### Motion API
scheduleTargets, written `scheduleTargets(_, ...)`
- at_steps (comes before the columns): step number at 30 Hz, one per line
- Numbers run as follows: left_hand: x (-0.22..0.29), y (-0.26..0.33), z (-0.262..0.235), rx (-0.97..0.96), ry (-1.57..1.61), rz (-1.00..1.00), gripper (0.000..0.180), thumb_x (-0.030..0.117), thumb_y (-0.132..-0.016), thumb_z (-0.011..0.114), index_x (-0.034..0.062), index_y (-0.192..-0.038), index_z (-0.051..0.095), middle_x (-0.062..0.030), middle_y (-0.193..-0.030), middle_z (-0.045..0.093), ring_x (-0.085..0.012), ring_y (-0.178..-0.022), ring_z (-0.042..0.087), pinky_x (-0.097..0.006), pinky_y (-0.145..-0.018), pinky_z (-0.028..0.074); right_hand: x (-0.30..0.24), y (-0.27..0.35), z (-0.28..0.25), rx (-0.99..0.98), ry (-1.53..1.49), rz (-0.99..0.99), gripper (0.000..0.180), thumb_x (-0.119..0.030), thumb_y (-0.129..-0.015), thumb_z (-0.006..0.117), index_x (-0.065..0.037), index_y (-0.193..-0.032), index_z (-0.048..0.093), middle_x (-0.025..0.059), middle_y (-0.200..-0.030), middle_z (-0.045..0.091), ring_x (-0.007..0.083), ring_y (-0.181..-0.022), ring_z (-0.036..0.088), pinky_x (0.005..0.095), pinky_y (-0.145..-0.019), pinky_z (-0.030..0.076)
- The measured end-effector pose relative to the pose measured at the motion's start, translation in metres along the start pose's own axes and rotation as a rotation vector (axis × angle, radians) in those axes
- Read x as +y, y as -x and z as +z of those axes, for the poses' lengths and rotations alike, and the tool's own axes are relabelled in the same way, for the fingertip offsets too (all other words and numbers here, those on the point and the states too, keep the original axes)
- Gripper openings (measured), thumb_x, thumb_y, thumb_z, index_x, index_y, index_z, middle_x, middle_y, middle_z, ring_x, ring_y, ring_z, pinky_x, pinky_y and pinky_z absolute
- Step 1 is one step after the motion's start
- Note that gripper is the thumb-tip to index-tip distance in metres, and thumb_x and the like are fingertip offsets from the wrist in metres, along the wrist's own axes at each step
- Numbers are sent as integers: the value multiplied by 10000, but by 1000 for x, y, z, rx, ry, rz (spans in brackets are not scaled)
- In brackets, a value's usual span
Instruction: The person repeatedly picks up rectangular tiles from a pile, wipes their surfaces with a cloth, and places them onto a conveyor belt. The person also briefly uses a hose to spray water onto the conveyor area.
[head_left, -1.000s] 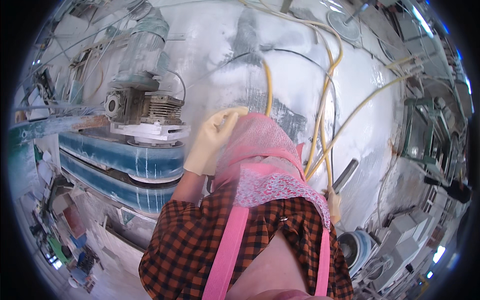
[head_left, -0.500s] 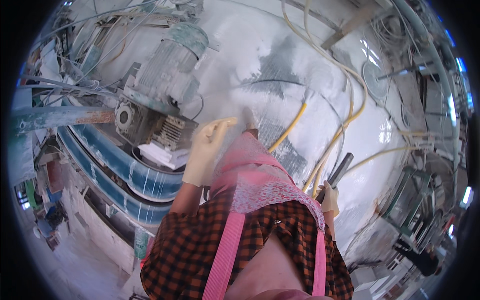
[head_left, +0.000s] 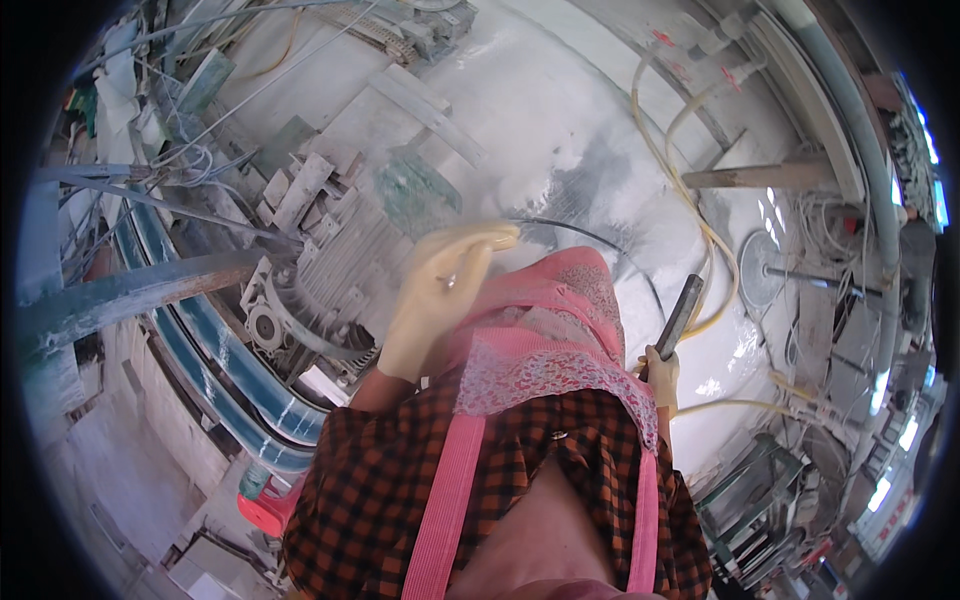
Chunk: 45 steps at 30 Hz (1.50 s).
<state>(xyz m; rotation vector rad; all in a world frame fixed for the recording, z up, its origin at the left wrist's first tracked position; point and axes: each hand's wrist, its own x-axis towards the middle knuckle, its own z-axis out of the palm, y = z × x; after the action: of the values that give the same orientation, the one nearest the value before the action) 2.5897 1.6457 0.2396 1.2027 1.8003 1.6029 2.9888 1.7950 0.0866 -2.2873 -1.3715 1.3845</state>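
Dusty white stone-workshop floor [head_left: 560, 120], yellow hoses [head_left: 690, 215]; right hand [head_left: 662, 375] grips metal bar [head_left: 680, 315].

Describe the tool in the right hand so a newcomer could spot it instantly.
Start at the pink apron in the middle and look to its right edge. There the gloved right hand grips a dark grey metal bar pointing up; unlike the yellow hoses beside it, it is straight, short and rigid.

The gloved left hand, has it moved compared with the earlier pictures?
Cannot tell. The left hand now appears right of the grey motor, but the head camera itself turned, so the whole scene shifted.
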Motion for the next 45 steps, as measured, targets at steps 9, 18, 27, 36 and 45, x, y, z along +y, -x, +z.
scheduleTargets(9, -16, -52, 13, 628, 86, -353, 251, 77, -966, 495, -44, -994, 713, -166, -1091, 719, -247, -953, 678, -338, -873, 519, -166, -130, 33, -179, 290, -160, 382, -259, -843, 614, 19, -1101, 561, 111, -825, 665, 177, -597, 626, 331, -505, 469)
scheduleTargets(18, -56, -236, 68, 691, 10, -539, 300, 171, -971, 503, -9, -1057, 728, -110, -1094, 730, -180, -1058, 644, -296, -924, 479, -361, -285, 61, -382, 379, -282, 403, -200, -834, 657, 30, -1149, 556, 124, -835, 655, 185, -595, 628, 334, -544, 476)
scheduleTargets(27, -63, -322, 83, 791, -83, -684, 318, 213, -986, 512, -3, -1090, 722, -110, -1100, 725, -190, -1061, 645, -314, -930, 481, -513, -359, 112, -555, 559, -482, 503, -239, -822, 671, 42, -1219, 543, 131, -855, 682, 198, -613, 648, 340, -577, 499)
scheduleTargets(36, -131, -414, 46, 853, -148, -526, 341, 211, -978, 500, -35, -1052, 725, -145, -1029, 740, -216, -1008, 679, -321, -914, 502, -648, -387, 224, -597, 489, -704, 543, -260, -807, 691, 64, -1214, 537, 138, -798, 686, 196, -556, 639, 331, -548, 508)
scheduleTargets(45, -219, -524, -49, 1206, 34, -640, 340, 235, -997, 513, -24, -1062, 723, -123, -1059, 726, -211, -996, 658, -324, -931, 473, -909, -329, 434, -776, 407, -988, 410, -224, -828, 719, 58, -1098, 591, 139, -797, 682, 174, -548, 628, 309, -525, 518)
